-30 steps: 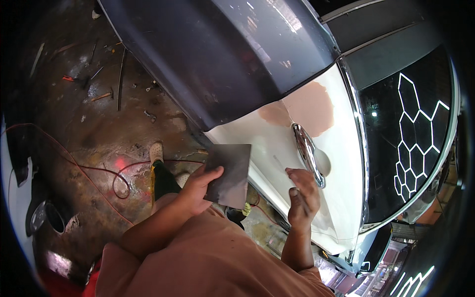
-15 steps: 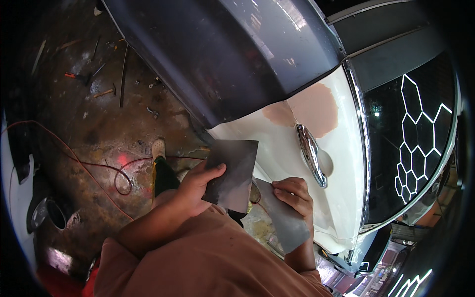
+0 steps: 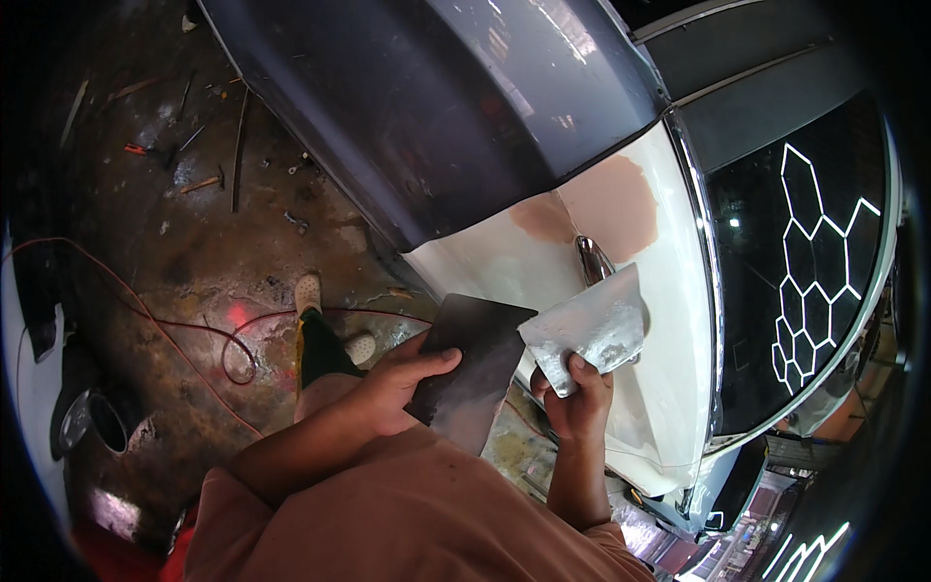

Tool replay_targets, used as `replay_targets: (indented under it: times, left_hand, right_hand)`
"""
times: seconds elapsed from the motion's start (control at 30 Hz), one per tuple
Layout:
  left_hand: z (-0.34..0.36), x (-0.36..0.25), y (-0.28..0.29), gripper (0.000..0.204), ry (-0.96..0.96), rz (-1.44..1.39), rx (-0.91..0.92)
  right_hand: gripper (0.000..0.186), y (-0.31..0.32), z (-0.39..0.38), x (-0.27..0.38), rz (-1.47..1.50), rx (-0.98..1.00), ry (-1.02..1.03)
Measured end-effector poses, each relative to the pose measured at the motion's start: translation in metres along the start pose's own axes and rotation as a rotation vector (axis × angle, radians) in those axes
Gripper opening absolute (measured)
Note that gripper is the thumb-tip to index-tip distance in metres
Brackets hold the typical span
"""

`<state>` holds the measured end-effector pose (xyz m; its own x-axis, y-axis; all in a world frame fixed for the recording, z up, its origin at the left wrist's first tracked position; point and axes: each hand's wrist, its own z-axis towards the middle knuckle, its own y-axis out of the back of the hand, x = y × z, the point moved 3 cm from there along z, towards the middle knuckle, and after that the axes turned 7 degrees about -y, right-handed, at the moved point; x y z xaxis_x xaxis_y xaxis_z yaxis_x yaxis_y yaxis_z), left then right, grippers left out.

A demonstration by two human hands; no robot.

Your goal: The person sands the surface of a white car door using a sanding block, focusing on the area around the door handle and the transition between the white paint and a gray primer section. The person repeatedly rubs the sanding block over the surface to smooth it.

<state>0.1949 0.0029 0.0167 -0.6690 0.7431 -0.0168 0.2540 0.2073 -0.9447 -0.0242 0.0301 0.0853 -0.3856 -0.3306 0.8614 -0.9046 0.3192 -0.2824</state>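
Observation:
My left hand (image 3: 400,386) pinches a dark sheet of sandpaper (image 3: 477,351), thumb on top, its lower corner smeared with pinkish dust. In my right hand (image 3: 578,403), between thumb and fingers, is a smaller pale grey sheet (image 3: 593,325) with a mottled, shiny face. The two sheets are side by side, their near edges almost meeting. Behind the pale sheet, a chrome door handle (image 3: 593,259) is partly hidden. It sits on a white car panel (image 3: 485,254), below a pinkish-brown filler patch (image 3: 613,202).
A dark grey car panel (image 3: 388,107) adjoins the white one. At right is a dark window (image 3: 776,291) reflecting hexagonal lights. A red hose (image 3: 194,324) loops over the stained floor, where a hammer (image 3: 202,182) and other tools lie. A person's shoe (image 3: 308,291) stands close by.
My right hand has raised and turned its sheet, which now shows a paler, shinier face and covers part of the handle. The dark sandpaper has tilted and shifted slightly right and down.

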Motion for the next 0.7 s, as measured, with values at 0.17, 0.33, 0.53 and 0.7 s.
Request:
replay_targets:
  times: [0.17,0.33,0.53,0.7]
  left_hand:
    - [0.000,-0.006,0.016,0.043,-0.095,-0.047,0.038]
    - [0.009,0.005,0.022,0.044,-0.162,0.006,-0.026]
    - [0.015,0.029,0.006,0.046,-0.205,-0.069,-0.042]
    - [0.003,0.006,0.014,0.045,-0.521,0.112,-0.239]
  right_hand:
    - [0.040,0.012,-0.010,0.009,-0.189,-0.090,0.097]
    - [0.045,0.012,-0.019,0.010,-0.414,-0.151,0.401]
    - [0.054,0.026,-0.030,-0.016,-0.759,-0.109,0.608]
    - [0.053,0.025,-0.042,-0.033,-0.228,-0.171,0.449]
